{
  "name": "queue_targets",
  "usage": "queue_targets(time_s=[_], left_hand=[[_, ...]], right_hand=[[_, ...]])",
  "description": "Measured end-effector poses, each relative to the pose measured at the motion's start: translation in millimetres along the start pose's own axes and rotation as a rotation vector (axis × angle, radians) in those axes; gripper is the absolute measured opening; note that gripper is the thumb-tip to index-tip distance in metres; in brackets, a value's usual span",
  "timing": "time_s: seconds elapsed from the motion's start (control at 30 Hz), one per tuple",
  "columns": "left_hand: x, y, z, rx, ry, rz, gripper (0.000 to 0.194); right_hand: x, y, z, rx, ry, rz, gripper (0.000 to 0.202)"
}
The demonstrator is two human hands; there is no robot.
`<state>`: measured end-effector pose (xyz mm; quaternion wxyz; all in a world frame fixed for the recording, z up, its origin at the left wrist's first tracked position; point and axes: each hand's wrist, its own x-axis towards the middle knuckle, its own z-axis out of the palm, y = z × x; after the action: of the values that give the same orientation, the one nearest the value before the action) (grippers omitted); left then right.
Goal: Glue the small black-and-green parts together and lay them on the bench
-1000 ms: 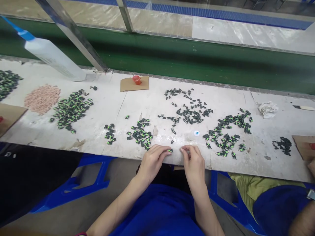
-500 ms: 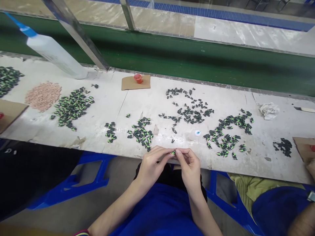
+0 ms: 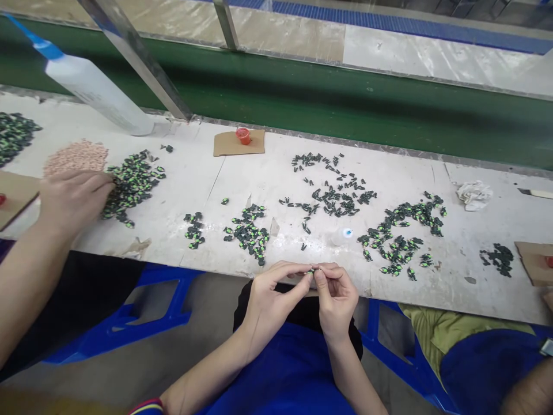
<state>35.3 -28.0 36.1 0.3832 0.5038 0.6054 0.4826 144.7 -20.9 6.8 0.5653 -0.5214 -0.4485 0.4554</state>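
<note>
Hands raised at the near edge of a scuffed white worktop, the left hand and right hand meet with thumbs and fingertips pinched together. From my remote seat, I judge it a 2-handed fitting or adjusting step; the next move calls for a light, steady pinch. At far left stands a translucent plastic bottle with a tapered blue nozzle. Knobbly black-and-green heaps flank the hands; beyond, a glossy red pot sits on flat cardboard. Between both hands' fingertips is 1 black-and-green piece; whether the right pinches a separate part, I cannot tell. Smallest: slim, forked black parts, scattered ahead.
</note>
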Motion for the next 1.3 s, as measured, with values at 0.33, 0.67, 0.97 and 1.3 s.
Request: queue_targets(time_s=[0.33,0.67,0.97,1.3], left_hand=[[1.6,4.5,-6.4,0.020,-0.074,0.054,0.010],[-0.4,6.2,-6.9,0.039,-0.102,0.081,0.008],[0.7,1.8,-2.8,0.097,-0.109,0.240,0.007],[11.8,-14.8,7.4,0.262,-0.162,0.394,0.021]], right_hand=[[6.4,2.2,-32.0,-0.190,-0.218,-0.149,0.025],[19.5,-0.1,-42.8,-0.279,-0.388,-0.350,0.039],[21.6,4.8,-39.5,-0.303,-0.356,-0.427,0.020],[32.6,2.3,-75.1,-0.488,-0.200,-0.427,0.014]])
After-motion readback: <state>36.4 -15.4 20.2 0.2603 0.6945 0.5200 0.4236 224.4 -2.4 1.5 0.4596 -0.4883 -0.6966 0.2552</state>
